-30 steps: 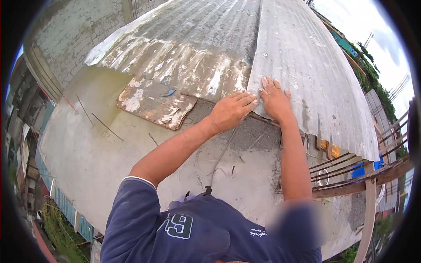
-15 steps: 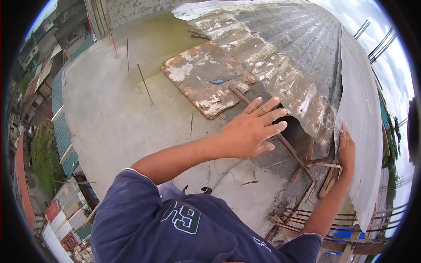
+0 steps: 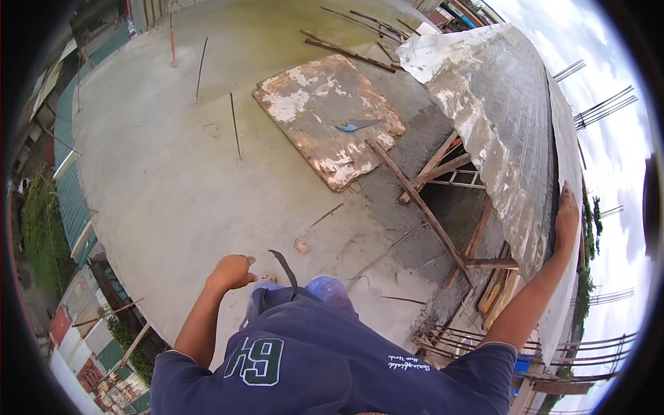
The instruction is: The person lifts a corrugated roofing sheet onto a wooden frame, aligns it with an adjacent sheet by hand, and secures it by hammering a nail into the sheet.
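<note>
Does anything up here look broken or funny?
Yes: the corrugated metal sheet, near the right hand, is tilted above a dark opening, and its edge looks ragged. The flat board looks blotchy, as if weathered.

Pale concrete slab (image 3: 159, 187); on it a blotchy flat board (image 3: 315, 111); near that, dark wooden strips (image 3: 349, 54).

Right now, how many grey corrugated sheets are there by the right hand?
2: a broad stained sheet left of the dark seam, and a paler sheet right of it, touched by the right hand. Others may be hidden beneath.
</note>
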A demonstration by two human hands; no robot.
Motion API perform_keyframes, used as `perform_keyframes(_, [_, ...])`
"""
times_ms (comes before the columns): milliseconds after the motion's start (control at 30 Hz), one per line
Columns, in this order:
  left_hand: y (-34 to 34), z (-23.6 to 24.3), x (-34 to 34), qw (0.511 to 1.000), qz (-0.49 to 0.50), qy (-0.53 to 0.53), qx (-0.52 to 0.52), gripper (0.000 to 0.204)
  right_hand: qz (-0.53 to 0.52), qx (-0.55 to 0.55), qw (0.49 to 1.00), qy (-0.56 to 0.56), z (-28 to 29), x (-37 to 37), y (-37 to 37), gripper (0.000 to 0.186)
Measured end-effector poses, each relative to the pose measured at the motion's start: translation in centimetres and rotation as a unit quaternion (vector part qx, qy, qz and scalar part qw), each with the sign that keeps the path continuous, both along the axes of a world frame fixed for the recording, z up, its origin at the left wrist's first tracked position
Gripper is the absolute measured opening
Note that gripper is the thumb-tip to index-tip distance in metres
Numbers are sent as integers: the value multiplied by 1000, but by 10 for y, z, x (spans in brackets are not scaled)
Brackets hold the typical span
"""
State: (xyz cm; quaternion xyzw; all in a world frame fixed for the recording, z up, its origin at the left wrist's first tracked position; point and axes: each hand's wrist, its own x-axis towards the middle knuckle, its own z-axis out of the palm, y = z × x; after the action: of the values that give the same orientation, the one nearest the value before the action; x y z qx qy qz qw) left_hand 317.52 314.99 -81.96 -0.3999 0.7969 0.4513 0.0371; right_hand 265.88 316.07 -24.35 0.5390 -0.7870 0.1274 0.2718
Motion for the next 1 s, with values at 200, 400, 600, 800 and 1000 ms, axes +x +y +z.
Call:
perform_keyframes(200, [-70, -29, 22, 986, 139, 88, -22, 57, 106, 103, 985, -86, -55, 98, -201, 61])
perform_keyframes(400, [-177, -56, 34, 973, 181, 140, -17, 57, 80, 165, 983, -15, -85, 62, -336, 67])
perform_keyframes(600, [-270, -143, 83, 970, 233, 66, 14, 56, -47, 225, 969, -88, -115, 27, -392, 69])
perform_keyframes(800, [-389, -173, 109, 969, 246, 11, 4, 59, -95, 215, 972, -23, -141, 18, -415, 68])
perform_keyframes(1000, [-533, -119, 45, 990, 137, 26, 15, 58, -138, 208, 967, -47, -136, 43, -432, 60])
